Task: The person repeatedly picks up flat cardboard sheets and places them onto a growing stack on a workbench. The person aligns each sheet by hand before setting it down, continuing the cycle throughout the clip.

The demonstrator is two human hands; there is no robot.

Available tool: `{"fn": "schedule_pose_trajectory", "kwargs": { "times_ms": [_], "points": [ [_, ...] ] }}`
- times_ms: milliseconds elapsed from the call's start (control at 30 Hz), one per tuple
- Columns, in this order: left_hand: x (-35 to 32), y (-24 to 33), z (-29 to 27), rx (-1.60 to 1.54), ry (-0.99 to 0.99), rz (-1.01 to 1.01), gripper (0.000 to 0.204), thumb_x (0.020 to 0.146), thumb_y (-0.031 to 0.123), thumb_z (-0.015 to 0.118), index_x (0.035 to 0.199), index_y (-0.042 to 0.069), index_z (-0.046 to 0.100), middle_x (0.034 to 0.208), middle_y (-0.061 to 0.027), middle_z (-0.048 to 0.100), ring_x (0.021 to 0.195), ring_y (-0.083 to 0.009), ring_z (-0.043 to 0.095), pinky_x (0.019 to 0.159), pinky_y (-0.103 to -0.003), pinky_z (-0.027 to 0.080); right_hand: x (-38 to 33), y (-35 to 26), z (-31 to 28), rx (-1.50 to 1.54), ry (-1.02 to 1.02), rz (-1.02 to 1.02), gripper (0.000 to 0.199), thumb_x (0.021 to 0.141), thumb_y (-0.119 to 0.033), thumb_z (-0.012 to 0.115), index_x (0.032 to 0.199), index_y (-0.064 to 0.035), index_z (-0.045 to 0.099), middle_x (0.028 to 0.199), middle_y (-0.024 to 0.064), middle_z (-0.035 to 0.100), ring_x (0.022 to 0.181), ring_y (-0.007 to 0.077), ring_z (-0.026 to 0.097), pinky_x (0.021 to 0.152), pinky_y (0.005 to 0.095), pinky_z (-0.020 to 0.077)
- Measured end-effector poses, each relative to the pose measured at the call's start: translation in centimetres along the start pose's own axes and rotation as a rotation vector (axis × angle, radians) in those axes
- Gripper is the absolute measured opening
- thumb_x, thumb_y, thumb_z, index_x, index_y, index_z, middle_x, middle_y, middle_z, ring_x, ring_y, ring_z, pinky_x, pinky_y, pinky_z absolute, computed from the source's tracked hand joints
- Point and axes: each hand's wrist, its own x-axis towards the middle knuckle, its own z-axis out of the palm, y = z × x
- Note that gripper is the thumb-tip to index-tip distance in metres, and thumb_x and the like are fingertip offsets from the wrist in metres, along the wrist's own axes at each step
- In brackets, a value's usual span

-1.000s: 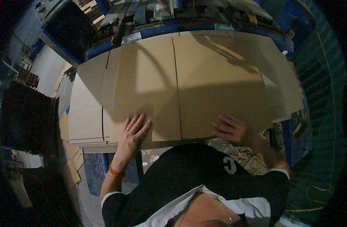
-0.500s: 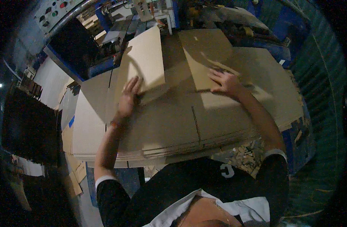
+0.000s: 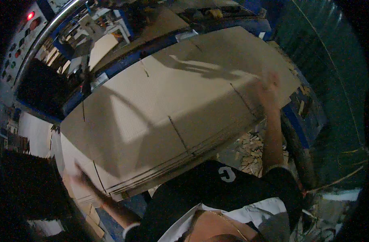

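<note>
A stack of flat brown cardboard sheets (image 3: 184, 92) lies in front of me, its upper sheet cut with several dark slots. My left hand (image 3: 83, 179) is at the near left corner of the stack. At the right end, my right hand (image 3: 270, 88) is over or against the sheet's edge. Motion smears the fingers of both hands, so whether either grips the cardboard does not show. Shadows fall across the top sheet.
Beyond the stack stands a blue machine (image 3: 132, 64) with another cardboard sheet (image 3: 164, 26) in it. A control panel (image 3: 21, 44) with a lit red lamp is at far left. Cardboard scraps (image 3: 251, 151) litter the floor below right. A green corrugated wall (image 3: 313, 76) rises at right.
The loose sheet has gone from the stack into the machine. My hands have spread apart to the stack's two ends. The view has turned, and a red lamp now glows.
</note>
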Motion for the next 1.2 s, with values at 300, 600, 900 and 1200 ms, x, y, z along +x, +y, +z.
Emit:
{"fn": "schedule_pose_trajectory", "kwargs": {
  "times_ms": [300, 600, 900, 1200],
  "points": [
    [-2.8, -13.8, -1.3, 0.409, -0.028, -0.290, 0.092, 0.079, 0.061, 0.057, 0.136, -0.007, 0.033, 0.130, -0.0270, 0.046, 0.118, -0.0385, 0.047, 0.096, -0.044, 0.039, -2.4, 6.1, 6.5, -0.399, 0.028, 0.412, 0.071, 0.090, -0.056, 0.037, 0.137, -0.0014, 0.038, 0.143, 0.0229, 0.032, 0.135, 0.0390, 0.025, 0.111, 0.0475, 0.0163],
    [3.3, -13.4, -7.2, -0.722, 0.516, -0.164, 0.083, 0.079, 0.034, 0.069, 0.140, 0.000, 0.025, 0.139, -0.0236, 0.036, 0.116, -0.0320, 0.049, 0.088, -0.039, 0.047, 1.1, 6.9, 6.6, 1.119, 0.834, 0.107, 0.057, 0.087, -0.031, 0.059, 0.132, -0.0017, 0.041, 0.137, 0.0132, 0.043, 0.126, 0.0292, 0.039, 0.103, 0.0392, 0.0313],
    [-0.1, -13.8, -4.2, -1.113, -0.025, 0.098, 0.041, 0.087, 0.012, 0.052, 0.126, 0.001, 0.048, 0.102, -0.0067, 0.057, 0.085, -0.0165, 0.053, 0.075, -0.029, 0.045, -4.5, 3.3, -5.6, 1.217, 0.604, -0.113, 0.043, 0.085, -0.006, 0.056, 0.126, -0.0048, 0.045, 0.121, 0.0113, 0.055, 0.106, 0.0245, 0.055, 0.092, 0.0354, 0.0432],
    [-16.3, 8.8, -4.4, -0.253, -0.664, 0.604, 0.035, 0.087, 0.011, 0.051, 0.121, 0.010, 0.059, 0.141, -0.0087, 0.042, 0.132, -0.0287, 0.035, 0.110, -0.045, 0.024, -13.9, -3.7, 0.6, 0.094, -0.129, -1.135, 0.039, 0.077, -0.008, 0.063, 0.116, -0.0138, 0.060, 0.122, 0.0115, 0.058, 0.117, 0.0306, 0.051, 0.101, 0.0463, 0.0378]
  ]
}}
